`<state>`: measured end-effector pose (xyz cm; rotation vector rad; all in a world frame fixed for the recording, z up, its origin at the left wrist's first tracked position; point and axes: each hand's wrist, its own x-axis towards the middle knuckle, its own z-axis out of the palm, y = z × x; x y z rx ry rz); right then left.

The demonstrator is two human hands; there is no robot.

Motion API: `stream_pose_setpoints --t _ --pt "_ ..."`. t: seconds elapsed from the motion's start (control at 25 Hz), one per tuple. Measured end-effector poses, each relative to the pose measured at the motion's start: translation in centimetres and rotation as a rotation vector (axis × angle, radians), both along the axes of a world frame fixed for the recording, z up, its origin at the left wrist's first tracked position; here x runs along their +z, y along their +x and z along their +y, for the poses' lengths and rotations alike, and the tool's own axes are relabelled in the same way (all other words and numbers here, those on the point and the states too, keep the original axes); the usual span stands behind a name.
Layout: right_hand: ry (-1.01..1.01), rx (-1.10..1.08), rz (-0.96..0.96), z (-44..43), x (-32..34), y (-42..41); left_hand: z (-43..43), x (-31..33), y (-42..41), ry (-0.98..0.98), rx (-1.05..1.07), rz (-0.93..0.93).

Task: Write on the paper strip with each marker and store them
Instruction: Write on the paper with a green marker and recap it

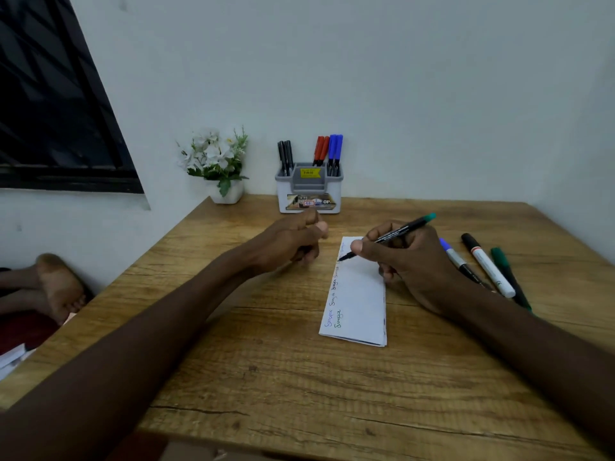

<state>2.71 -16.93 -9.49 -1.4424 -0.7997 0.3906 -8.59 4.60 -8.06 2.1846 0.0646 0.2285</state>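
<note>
The right hand (412, 261) pinches the green marker (399, 231) pen-fashion, tip on the paper strip (359, 294) to write. Left of the paper strip, the left hand (289, 242) lies curled; whether it holds anything I cannot tell.

Handwriting (333, 294) on paper strip (361, 294): too small, blurred.

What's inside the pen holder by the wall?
Black markers at its left, red markers and blue markers at its right. The holder wall hides their lower ends.

My marker (399, 231) is black with a green end. The paper strip (361, 294) is white, the holder (334, 191) grey and white, the table (299, 377) brown wood-grain.
</note>
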Motion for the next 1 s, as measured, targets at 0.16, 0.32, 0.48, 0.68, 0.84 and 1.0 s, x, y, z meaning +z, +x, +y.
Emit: stream_pose_setpoints --t 0.16,0.32,0.48,0.68,0.84,1.0 --pt "0.12 0.049 0.19 0.0 0.2 0.4 -1.0 -0.5 0.1 0.047 -0.046 0.01" --pt "0.187 0.067 0.326 -0.1 0.3 0.7 -1.4 -0.9 0.1 0.04 -0.017 -0.127" --pt "0.22 0.026 0.355 0.0 0.1 0.7 -1.0 -1.2 0.1 -0.057 -0.002 -0.169" --pt "0.189 -0.006 0.326 0.2 -0.1 1.0 -1.3 -1.4 0.1 -0.091 -0.006 -0.181" --pt "0.167 0.041 0.265 0.1 -0.4 1.0 -0.9 -1.4 0.4 -0.099 0.102 -0.223" --pt "0.153 0.007 0.176 -0.1 -0.4 0.8 -0.9 -1.3 0.6 -0.118 0.111 -0.22"
